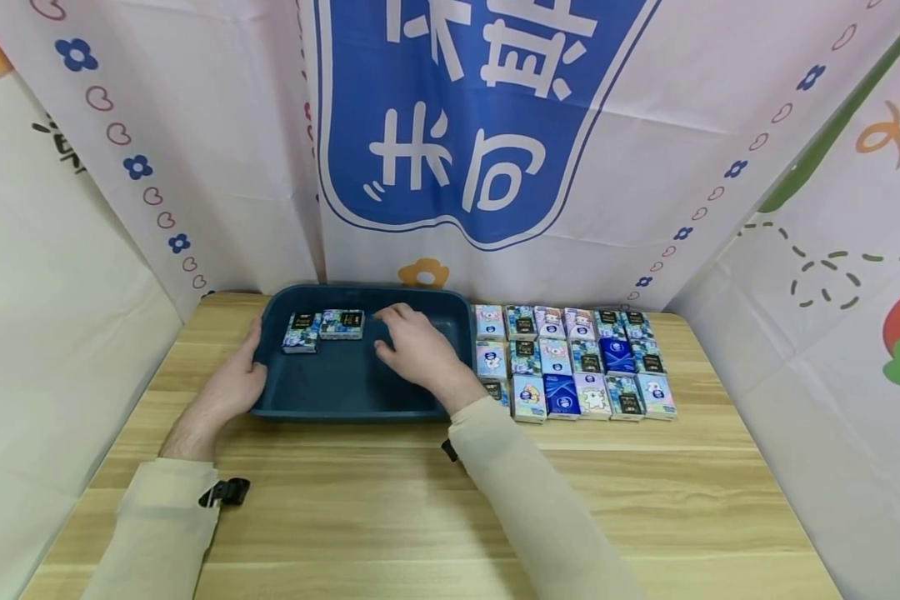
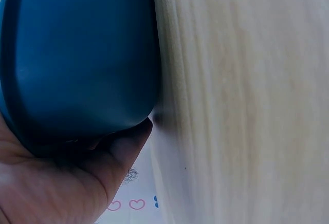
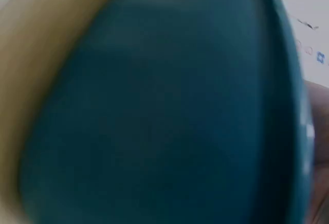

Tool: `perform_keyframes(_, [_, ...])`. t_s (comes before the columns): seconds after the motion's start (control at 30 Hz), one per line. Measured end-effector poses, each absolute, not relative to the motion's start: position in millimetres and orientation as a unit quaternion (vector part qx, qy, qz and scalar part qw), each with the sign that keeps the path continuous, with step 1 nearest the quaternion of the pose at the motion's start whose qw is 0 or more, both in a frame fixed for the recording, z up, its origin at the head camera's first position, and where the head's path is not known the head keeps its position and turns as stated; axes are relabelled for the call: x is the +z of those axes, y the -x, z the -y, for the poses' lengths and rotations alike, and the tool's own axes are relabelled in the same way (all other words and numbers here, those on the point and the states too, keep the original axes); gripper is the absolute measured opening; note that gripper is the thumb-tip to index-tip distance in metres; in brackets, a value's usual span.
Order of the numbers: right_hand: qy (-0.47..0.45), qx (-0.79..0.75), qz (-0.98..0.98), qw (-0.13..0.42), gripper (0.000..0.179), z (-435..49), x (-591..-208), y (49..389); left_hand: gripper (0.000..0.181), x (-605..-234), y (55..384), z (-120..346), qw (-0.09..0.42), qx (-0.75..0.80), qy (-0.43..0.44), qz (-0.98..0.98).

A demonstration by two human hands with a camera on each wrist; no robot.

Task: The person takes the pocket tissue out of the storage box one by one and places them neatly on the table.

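My left hand (image 1: 234,373) holds the left end of the dark teal tray (image 1: 360,414). In the left wrist view the thumb (image 2: 131,142) lies against the tray's outer wall, below the rim. Inside the tray, at its back left, lie two small tissue packs with blue floral print and black labels: one pack (image 1: 302,333) upright in the view, the other pack (image 1: 342,325) turned sideways. My right hand (image 1: 418,348) reaches over the tray's right part, fingers loosely bent and thumb apart, just right of the sideways pack. Nothing shows between its fingers.
Right of the tray, several tissue packs (image 1: 555,357) sit in three rows on the wooden table (image 1: 360,517), some pastel, some plain blue, some floral. The right forearm partly covers the nearest left pack. A printed cloth (image 1: 607,208) hangs behind the table.
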State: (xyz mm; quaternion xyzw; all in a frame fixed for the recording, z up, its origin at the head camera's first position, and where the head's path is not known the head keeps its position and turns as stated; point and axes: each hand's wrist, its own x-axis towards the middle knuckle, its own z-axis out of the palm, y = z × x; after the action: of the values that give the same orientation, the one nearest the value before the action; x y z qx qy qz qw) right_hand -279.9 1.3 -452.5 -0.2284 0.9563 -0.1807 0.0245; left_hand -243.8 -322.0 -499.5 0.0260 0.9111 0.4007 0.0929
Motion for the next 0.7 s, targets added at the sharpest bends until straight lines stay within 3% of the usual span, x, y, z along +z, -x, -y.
perform_keyframes(0.7, [0.224, -0.085, -0.967, 0.086, 0.068, 94.5, -479.5, 280.9, 0.081, -499.2, 243.7, 322.7, 0.096, 0.403, -0.025, -0.91])
